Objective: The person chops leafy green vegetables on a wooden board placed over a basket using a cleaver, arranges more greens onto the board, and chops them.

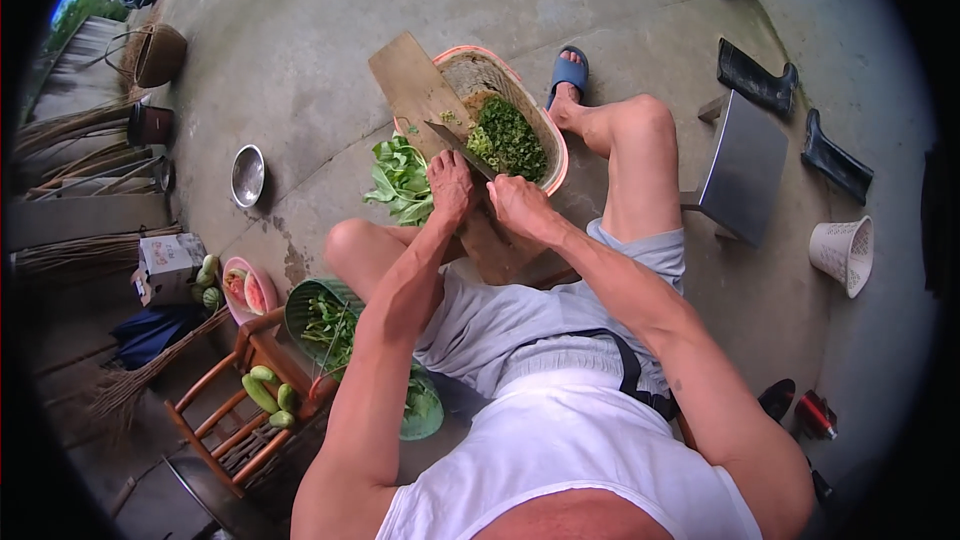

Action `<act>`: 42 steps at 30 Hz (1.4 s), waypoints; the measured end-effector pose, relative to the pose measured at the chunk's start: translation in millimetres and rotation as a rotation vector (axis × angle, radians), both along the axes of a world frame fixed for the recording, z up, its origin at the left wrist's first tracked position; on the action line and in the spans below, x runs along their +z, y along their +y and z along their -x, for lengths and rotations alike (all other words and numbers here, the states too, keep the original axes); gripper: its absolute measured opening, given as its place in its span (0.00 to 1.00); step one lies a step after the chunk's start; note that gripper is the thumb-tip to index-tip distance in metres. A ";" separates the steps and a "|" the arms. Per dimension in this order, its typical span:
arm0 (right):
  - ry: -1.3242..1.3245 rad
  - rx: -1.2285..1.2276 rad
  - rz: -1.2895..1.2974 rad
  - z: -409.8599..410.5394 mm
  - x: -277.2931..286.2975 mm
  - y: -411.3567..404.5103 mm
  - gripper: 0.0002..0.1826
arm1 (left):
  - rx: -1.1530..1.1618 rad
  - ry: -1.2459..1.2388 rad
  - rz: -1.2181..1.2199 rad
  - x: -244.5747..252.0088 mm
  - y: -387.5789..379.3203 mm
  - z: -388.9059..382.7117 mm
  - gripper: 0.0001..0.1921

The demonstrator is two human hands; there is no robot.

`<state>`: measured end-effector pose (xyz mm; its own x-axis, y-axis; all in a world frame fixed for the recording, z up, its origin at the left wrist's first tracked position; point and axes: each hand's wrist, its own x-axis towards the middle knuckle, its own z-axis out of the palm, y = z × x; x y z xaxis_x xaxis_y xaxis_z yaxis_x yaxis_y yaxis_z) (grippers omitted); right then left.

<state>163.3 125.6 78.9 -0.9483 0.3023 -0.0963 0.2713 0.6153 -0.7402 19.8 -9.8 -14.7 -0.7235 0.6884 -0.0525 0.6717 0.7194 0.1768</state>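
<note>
My right hand [520, 204] grips the handle of a long knife [459, 144], whose blade slants up and left across a wooden board [415, 79]. Close beside the blade, my left hand [451, 184] presses a bunch of leafy greens [400, 178] against the board; the leaves spread out to the left. Under the board's right side stands a basket with a pink rim [561, 159]. Finely chopped greens [514, 139] are heaped in it, right of the knife. A few cut bits [448, 117] lie on the board near the blade tip.
Left on the concrete floor is a metal bowl [247, 176]. A pink basin [238, 270] holds cut watermelon. Cucumbers [260, 392] lie on a wooden chair [225, 420] beside a green basket [300, 307] of greens. To the right are a low stool [746, 165], black boots [836, 157] and a white bin [832, 249].
</note>
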 end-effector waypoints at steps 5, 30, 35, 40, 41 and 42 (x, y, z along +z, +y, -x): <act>-0.012 0.012 0.023 13.7 -4.5 -3.2 0.23 | -0.027 0.073 -0.092 -10.4 -2.0 1.9 0.28; 0.054 -0.175 0.171 -38.1 -15.8 7.8 0.17 | -0.029 0.016 -0.105 18.5 24.7 17.7 0.19; 0.110 -0.187 0.198 -40.5 -6.0 9.6 0.15 | 0.004 -0.091 -0.331 18.2 17.9 22.9 0.30; 0.237 -0.264 0.149 -50.7 14.4 -1.1 0.13 | 0.068 -0.246 -0.837 10.0 8.8 15.6 0.20; 0.194 -0.242 0.133 -53.8 19.4 -0.5 0.12 | 0.111 -0.265 -0.759 8.0 7.1 13.0 0.16; 0.151 -0.218 0.120 -56.6 24.3 -0.6 0.13 | 0.104 -0.269 -0.847 5.9 8.0 9.9 0.11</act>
<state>219.8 125.0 103.2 -0.8687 0.4954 -0.0065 0.2690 0.4605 -0.8459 9.9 -1.8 -8.8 -0.8208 0.5050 0.2671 0.4697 0.3305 0.8186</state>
